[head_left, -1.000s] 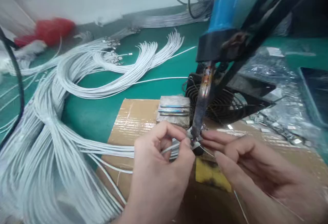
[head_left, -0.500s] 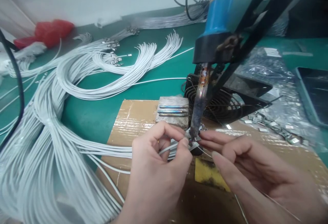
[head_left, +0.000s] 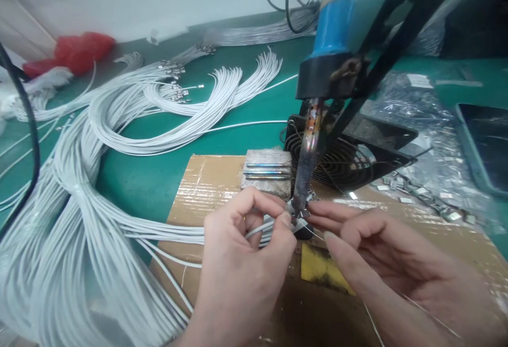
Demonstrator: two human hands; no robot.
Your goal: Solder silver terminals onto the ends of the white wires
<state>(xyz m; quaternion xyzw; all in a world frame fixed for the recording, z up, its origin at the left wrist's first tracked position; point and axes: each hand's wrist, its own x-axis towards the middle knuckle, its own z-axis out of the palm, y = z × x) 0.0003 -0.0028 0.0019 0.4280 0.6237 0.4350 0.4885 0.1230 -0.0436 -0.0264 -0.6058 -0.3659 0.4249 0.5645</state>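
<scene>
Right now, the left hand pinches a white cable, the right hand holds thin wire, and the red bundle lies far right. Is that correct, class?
No: the head view shows the red bundle far left. The left hand pinches a white cable, and the right hand holds thin wire.

1. White cables [head_left: 146,225]: smooth plastic-looking coating, soft sheen
2. Upright shaft [head_left: 305,170]: metal, dull and heat-stained
3. Block [head_left: 265,155]: grey, rough, matt
4. Rods [head_left: 268,172]: glossy metal
5. Cardboard [head_left: 202,177]: brown paper, glossy streaks
6. Tabletop [head_left: 127,177]: smooth

Two bare hands are showing, with bare wrists.
The left hand [head_left: 242,267] is showing a tiny gold-coloured glint [head_left: 245,219]; the right hand [head_left: 397,257], a thumbnail [head_left: 329,236].
</scene>
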